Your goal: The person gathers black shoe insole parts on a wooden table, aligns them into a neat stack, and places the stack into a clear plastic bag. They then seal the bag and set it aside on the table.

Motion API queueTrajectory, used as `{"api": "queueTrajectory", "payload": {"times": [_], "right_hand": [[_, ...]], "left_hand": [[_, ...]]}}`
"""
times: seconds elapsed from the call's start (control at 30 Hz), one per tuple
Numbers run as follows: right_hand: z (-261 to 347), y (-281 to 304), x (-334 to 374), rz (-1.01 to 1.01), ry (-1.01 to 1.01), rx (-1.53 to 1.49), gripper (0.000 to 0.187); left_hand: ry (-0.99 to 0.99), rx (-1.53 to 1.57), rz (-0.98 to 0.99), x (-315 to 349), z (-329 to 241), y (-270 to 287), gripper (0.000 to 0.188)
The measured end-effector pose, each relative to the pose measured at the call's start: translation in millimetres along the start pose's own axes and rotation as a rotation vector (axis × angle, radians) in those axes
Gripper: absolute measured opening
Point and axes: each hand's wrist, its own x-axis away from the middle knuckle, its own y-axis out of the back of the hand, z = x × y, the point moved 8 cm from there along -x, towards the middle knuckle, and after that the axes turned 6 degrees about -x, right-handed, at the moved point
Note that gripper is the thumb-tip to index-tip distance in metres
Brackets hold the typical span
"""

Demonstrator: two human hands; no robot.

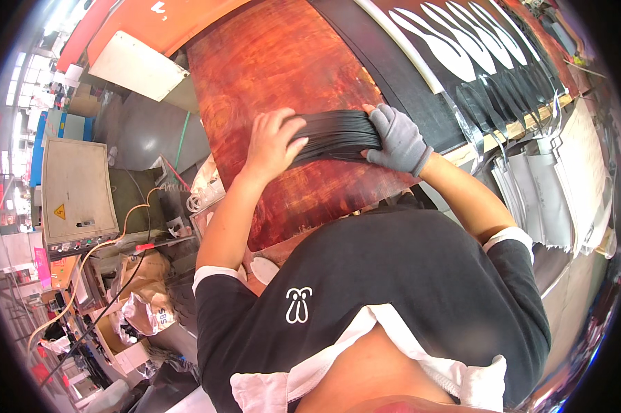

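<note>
Black strips (334, 132) lie bundled between both hands: the bare left hand (272, 143) curls over their left end, the gloved right hand (397, 141) grips the right. Even pressure, edges kept level, should hold them neat. Beneath is the reddish worktop (276, 62); white shapes (453, 63) lie far right.

The bare left hand (272, 143) and grey-gloved right hand (398, 139) grip the 2 ends of a bundle of long, thin black strips (334, 134) over a glossy red-brown tabletop (283, 58); flat, curved white pieces (450, 60) lie at upper right.
</note>
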Motion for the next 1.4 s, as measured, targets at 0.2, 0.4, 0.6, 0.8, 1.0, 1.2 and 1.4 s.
{"api": "queueTrajectory", "payload": {"times": [0.2,0.4,0.6,0.8,1.0,1.2,1.4], "right_hand": [[0,-1,1,0.017,-0.005,-0.021,0.073],[6,0,5,0.010,0.030,-0.009,0.073],[6,0,5,-0.005,0.019,-0.015,0.073],[6,-1,7,-0.012,0.010,-0.028,0.074],[4,-2,10,-0.014,-0.005,-0.032,0.073],[4,-3,8,-0.012,-0.018,-0.021,0.075],[7,-4,10,0.041,-0.018,-0.001,0.078]], "left_hand": [[-0.002,-0.174,-0.093,21,-46,2,0.031],[0.108,0.059,0.087,32,-45,-16,0.035],[0.307,0.268,0.427,23,-22,-40,0.047],[0.451,0.604,0.449,35,5,-60,0.041],[0.578,0.441,0.149,51,42,-49,0.021],[0.539,-0.040,0.037,53,53,-15,0.015],[0.399,-0.058,0.136,52,48,-16,0.013]]}}
